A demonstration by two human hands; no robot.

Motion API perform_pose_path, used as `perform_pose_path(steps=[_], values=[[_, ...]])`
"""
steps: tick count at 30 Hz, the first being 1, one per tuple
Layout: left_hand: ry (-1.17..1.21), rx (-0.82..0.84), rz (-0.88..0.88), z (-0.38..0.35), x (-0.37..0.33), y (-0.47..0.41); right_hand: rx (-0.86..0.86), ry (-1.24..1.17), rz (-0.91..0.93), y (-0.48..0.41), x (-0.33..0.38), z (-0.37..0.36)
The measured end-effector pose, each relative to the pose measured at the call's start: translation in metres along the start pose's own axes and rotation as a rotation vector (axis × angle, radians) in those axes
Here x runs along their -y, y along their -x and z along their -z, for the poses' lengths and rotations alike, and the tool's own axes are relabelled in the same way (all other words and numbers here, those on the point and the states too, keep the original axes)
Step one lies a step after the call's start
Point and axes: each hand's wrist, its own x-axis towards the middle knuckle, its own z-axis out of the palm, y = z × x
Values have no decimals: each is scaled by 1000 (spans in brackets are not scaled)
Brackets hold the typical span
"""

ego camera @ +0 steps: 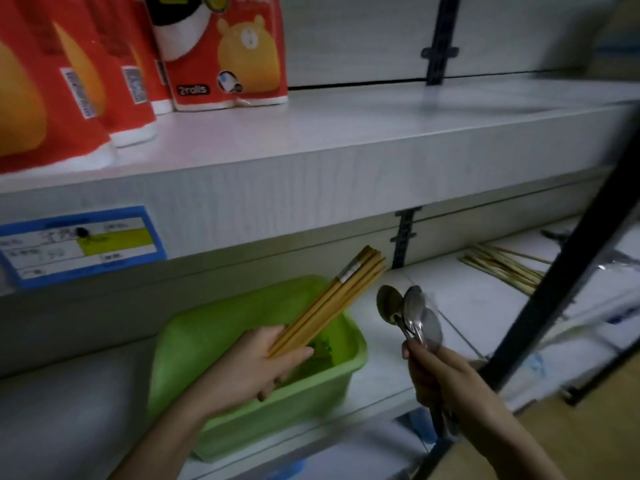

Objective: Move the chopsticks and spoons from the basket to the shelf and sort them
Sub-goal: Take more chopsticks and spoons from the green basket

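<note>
Presently, the transfer step is judged to be in hand: a bundle of yellow chopsticks [332, 303] is gripped in the left hand [266, 362] and held slantwise above the green basket [277, 420], while a cluster of metal spoons [412, 313] is gripped by the handles in the right hand [440, 372], bowls up, just right of the basket. Neither load is yet set down. A loose pile of pale chopsticks [505, 268] is seen further right on the lower shelf [460, 306], near a dark upright post [561, 282]. The next move is judged to call for the bundle to be laid with that pile and the spoons placed apart beside it. What remains in the basket cannot be made out. The shelf surface is white and smooth; the upper shelf [311, 140] carries red packs [228, 50], with a blue price label [79, 244] on its front edge.
</note>
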Motion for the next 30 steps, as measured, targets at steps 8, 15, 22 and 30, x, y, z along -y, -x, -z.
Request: perform_pose_path(steps=[8,15,22,30], values=[[132,52,8,-97,-22,9,-177,-264,81,64,-32,65],[166,178,18,-195,-58,-2,-357,-390,97,115,-54,159],[105,245,-37,-285,-97,-32,-524,-335,152,145,-53,241],[48,227,-121,-351,-133,-101,-623,-280,166,135,-34,314]])
